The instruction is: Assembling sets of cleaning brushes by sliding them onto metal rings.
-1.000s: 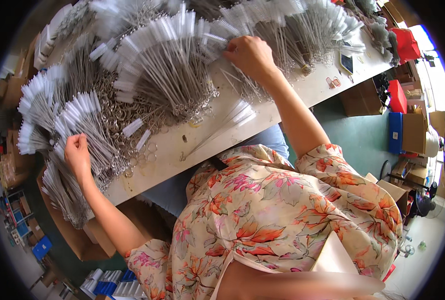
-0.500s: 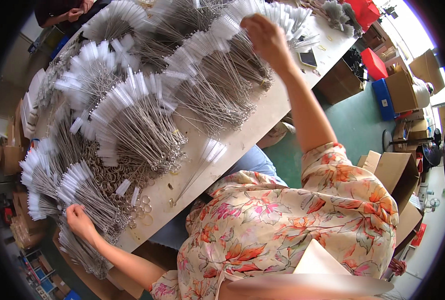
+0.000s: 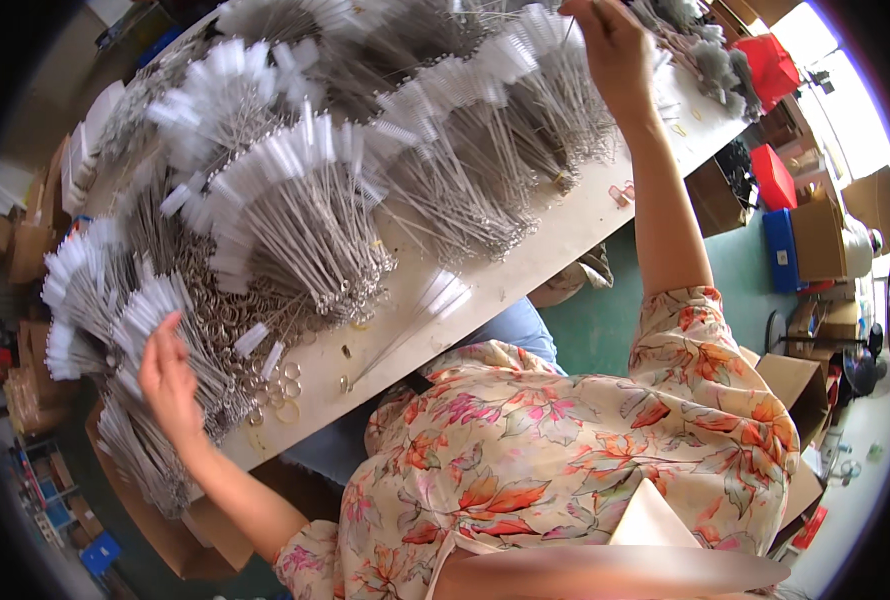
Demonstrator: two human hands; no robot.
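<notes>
White-bristled wire brushes [image 3: 300, 215] with looped metal ends lie in thick bundles across the table. My left hand [image 3: 172, 385] is over a bundle of brushes [image 3: 155, 310] at the near left, its fingers stretched out and nothing visible in them. At the top edge, my right hand [image 3: 617, 60] is beside the far-right brush bundle [image 3: 540, 60]. Its fingers are curled together, and the fingertips are partly cut off; whatever they hold, if anything, cannot be made out. A few loose brushes [image 3: 415, 320] lie apart near the front edge.
Metal rings [image 3: 287, 390] are scattered by the bundles on the pale table [image 3: 465, 285]. Brushes hang over its left end, above a cardboard box [image 3: 205, 540]. Red bags [image 3: 768, 75], a blue bin [image 3: 780, 250] and more boxes [image 3: 825, 240] stand at the right.
My right hand has reached farther away and to the right. The left hand has risen, its fingers now straightened. The whole view has shifted, and a phone seen earlier is now hidden.
</notes>
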